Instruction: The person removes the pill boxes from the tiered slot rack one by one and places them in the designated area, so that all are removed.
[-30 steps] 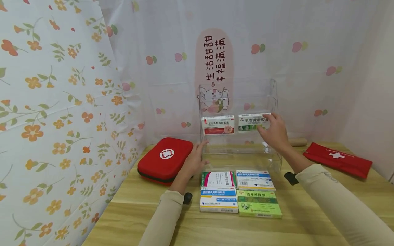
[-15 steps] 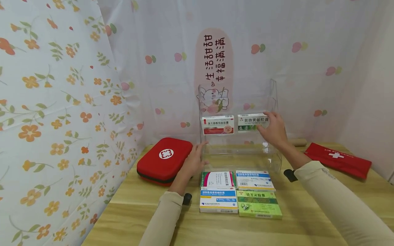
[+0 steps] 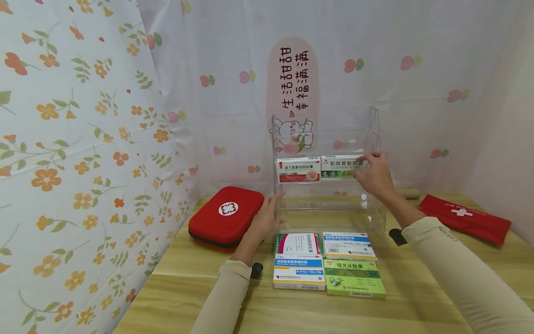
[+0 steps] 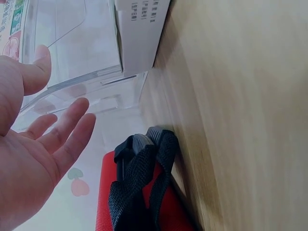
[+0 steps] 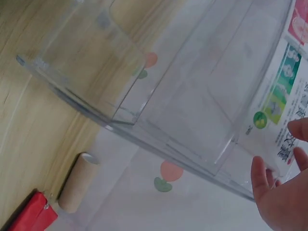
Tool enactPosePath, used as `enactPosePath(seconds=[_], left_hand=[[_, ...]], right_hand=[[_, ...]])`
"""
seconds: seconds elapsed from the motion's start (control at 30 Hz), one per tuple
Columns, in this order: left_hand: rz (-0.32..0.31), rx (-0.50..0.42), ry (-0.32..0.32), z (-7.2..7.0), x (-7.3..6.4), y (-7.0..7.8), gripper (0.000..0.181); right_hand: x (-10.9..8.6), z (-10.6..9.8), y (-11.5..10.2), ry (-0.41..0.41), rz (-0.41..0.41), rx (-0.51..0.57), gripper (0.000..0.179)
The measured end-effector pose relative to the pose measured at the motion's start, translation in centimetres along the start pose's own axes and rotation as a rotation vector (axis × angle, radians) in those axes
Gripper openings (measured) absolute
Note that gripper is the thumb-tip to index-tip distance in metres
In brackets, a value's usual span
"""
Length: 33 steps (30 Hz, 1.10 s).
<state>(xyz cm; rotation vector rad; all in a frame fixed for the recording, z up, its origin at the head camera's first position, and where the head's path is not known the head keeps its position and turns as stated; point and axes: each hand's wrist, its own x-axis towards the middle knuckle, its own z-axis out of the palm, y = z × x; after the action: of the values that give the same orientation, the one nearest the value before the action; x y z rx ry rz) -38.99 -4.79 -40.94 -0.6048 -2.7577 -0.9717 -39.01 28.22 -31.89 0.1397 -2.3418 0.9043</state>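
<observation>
A clear acrylic tiered rack (image 3: 317, 202) stands on the table. On one tier, a white-and-red medicine box (image 3: 298, 170) leans beside a white-and-green medicine box (image 3: 340, 168), their ends meeting. My right hand (image 3: 377, 176) holds the right end of the green one, thumb on its front and fingers at the top edge and end. My left hand (image 3: 265, 221) is at the rack's left side, fingers spread and holding nothing; in the left wrist view its thumb and fingers lie close to the clear panel. Whether they touch it, I cannot tell.
Several medicine boxes lie flat before the rack, among them a green one (image 3: 354, 279) and a blue-and-white one (image 3: 299, 272). A red first-aid case (image 3: 225, 218) is at left, a red pouch (image 3: 463, 218) at right. A cardboard tube (image 5: 78, 183) lies behind the rack.
The white-and-green box has slid left in my right hand, closing the small gap to the white-and-red box. My left hand has stayed beside the rack.
</observation>
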Motion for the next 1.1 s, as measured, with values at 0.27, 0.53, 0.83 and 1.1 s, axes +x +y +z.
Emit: enactPosePath(seconds=[0.27, 0.53, 0.83, 1.1], left_hand=[[-0.006, 0.017, -0.003, 0.00, -0.09, 0.16, 0.087], [-0.003, 0.016, 0.002, 0.19, 0.04, -0.07, 0.088], [0.001, 0.028, -0.004, 0.12, 0.05, -0.10, 0.088], [-0.002, 0.018, -0.012, 0.25, 0.02, -0.11, 0.088]], right_hand=[[0.41, -0.10, 0.35, -0.082, -0.028, -0.025, 0.040], [0.47, -0.04, 0.40, -0.047, 0.024, 0.021, 0.037], [0.42, -0.13, 0.94, 0.007, -0.011, 0.085, 0.029], [0.68, 0.00, 1.12, 0.069, -0.080, 0.103, 0.024]])
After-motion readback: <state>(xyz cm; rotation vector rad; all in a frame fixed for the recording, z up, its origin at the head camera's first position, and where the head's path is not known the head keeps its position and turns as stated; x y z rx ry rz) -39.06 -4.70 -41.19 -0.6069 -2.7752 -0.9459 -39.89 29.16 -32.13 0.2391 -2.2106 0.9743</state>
